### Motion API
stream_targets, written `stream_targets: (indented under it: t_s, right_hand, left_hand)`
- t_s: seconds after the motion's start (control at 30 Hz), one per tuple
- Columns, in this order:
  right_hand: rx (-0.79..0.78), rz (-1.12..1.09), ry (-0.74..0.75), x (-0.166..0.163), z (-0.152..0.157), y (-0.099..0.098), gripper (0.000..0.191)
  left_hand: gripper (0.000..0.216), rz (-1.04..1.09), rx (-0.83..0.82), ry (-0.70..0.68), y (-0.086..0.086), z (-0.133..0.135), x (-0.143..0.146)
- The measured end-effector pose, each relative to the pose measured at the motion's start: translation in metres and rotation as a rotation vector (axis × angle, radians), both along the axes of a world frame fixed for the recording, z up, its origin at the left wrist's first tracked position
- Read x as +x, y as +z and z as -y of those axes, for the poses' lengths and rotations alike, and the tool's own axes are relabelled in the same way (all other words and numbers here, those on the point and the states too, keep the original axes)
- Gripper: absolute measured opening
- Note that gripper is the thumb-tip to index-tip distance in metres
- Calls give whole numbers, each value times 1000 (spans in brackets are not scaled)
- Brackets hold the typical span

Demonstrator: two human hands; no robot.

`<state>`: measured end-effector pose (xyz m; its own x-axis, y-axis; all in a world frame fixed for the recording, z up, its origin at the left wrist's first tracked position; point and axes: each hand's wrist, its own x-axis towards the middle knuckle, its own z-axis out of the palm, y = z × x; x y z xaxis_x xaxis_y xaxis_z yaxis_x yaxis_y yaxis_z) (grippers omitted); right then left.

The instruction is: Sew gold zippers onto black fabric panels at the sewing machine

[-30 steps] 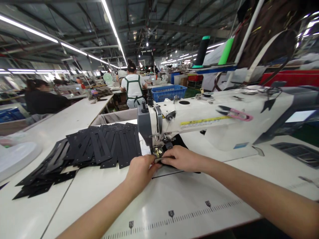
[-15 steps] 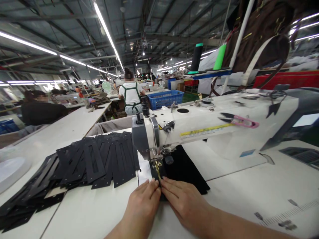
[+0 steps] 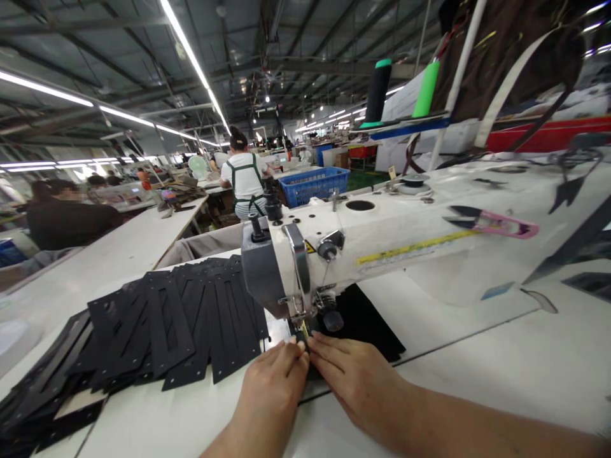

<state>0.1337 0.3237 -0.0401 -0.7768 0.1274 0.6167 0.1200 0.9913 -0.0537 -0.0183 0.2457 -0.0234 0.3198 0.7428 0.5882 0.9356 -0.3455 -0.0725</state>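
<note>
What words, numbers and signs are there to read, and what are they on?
No words or numbers can be read.
Yellow triangle sign on the sewing machine: symbol too small.
Yellow strip along its arm: marks too blurred.
Blue label low on the machine: too blurred.
Blue basket: marks on its wall too blurred.

O/head tubes (image 3: 186, 44) bright; roof (image 3: 324, 38) dim; bkgd soft

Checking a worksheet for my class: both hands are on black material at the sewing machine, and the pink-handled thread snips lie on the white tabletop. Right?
No: the head view shows the pink-handled thread snips on the sewing machine's arm. The rest stands.
</note>
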Motion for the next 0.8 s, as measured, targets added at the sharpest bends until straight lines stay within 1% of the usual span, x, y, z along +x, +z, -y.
stream_targets:
  t_s: [0.13, 0.27, 0.37, 0.43, 0.53, 0.6, 0.7, 0.8]
  right_hand:
    - [-18, 43, -8, -5, -7, 5, 30]
    - [-60, 101, -16, -11, -13, 13, 29]
    - [-69, 78, -40, -12, -11, 13, 25]
    - [-6, 0, -86, -9, -6, 8, 26]
    - [111, -123, -138, -4, 2, -4, 32]
    - [143, -137, -146, -1, 4, -8, 36]
    - [162, -118, -145, -1, 2, -6, 40]
    - [174, -106, -133, -3, -1, 0, 39]
  left_hand:
    - [28, -24, -51, -2, 4, -5, -6]
    - [25, 14, -66, 8, 1, -14, -11]
    - [22, 33, -82, 26, 0, -13, -11]
    - [21, 18, -100, 45, 0, -7, -10]
    - [24, -59, -52, 64, -1, 7, -11]
    - [25, -107, -18, 47, -3, 13, -13]
    - [25, -115, -26, 12, -5, 13, -16]
    - [23, -111, -22, -13, -5, 7, -19]
